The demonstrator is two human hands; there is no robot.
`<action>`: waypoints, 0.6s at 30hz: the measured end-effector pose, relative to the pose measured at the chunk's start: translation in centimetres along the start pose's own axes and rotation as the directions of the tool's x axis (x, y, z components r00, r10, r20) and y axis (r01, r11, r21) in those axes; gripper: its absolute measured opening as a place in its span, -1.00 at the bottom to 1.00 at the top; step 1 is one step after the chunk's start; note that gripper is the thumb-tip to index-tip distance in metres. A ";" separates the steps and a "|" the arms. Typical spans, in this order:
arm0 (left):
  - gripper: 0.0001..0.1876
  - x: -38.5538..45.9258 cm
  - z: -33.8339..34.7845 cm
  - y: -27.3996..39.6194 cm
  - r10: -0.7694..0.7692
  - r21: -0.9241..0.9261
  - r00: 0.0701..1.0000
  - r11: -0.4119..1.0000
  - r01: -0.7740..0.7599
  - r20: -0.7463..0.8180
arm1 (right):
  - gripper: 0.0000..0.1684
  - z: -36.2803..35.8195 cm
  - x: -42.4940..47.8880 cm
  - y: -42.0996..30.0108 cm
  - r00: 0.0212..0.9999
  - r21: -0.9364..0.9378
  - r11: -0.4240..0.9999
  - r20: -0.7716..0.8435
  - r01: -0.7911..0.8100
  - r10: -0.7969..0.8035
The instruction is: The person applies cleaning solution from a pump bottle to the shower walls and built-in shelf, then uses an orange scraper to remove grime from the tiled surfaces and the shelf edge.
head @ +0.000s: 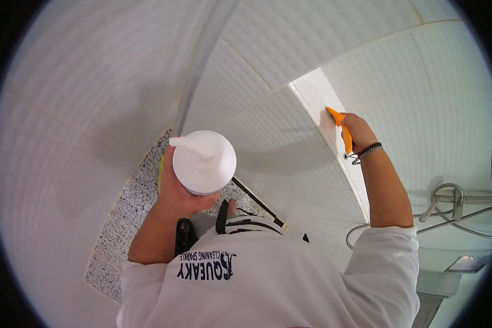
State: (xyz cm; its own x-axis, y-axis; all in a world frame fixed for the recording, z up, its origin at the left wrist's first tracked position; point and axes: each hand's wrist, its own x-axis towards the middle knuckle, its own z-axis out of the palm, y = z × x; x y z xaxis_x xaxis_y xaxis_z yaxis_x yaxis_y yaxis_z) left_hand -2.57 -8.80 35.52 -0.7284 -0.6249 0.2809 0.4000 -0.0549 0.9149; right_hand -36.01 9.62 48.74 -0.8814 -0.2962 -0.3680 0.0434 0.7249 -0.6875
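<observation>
My left hand (184,197) is wrapped around a white pump bottle (205,164), seen from above with its spout pointing left. A strip of yellow-green shows just left of that hand; what it belongs to cannot be made out. Out to the right, my right hand (357,130) grips the orange handle of a scrub brush or scraper (341,127). The tool's dark working end meets the bright surface of a recessed wall niche (311,88). Its exact head is too small to tell. Beaded bracelets (368,152) circle my right wrist.
Ribbed white wall tiles (250,135) rise around me, meeting in a corner (188,82). Below lies a speckled floor (119,242) with a dark linear strip (258,201) along the wall. A metal shower fixture (451,199) with a looping hose (358,229) is at the right.
</observation>
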 end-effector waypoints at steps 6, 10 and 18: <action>0.12 -0.7 0.7 -0.2 -0.017 -0.010 1.000 1.000 0.018 0.012 | -0.78 -0.3 2.5 -0.5 0.981 -0.047 0.995 -0.178 -0.092 0.082; 0.14 -0.6 0.3 -0.2 0.028 -0.046 1.000 0.999 -0.027 0.013 | -0.63 0.8 -1.7 1.2 0.995 -0.214 0.975 -0.069 0.060 -0.077; 0.16 0.3 1.7 1.2 0.006 -0.070 0.996 0.998 0.001 0.091 | -0.48 1.1 -4.6 -1.4 0.999 -0.321 0.946 0.040 0.037 -0.026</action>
State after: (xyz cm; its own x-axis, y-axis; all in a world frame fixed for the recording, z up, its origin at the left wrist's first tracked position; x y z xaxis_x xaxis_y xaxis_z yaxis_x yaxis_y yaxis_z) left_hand -3.27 -7.67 37.16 -0.7738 -0.5516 0.3114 0.4375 -0.1098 0.8925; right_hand -31.53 9.26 50.75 -0.8626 -0.3395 -0.3751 -0.1428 0.8747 -0.4632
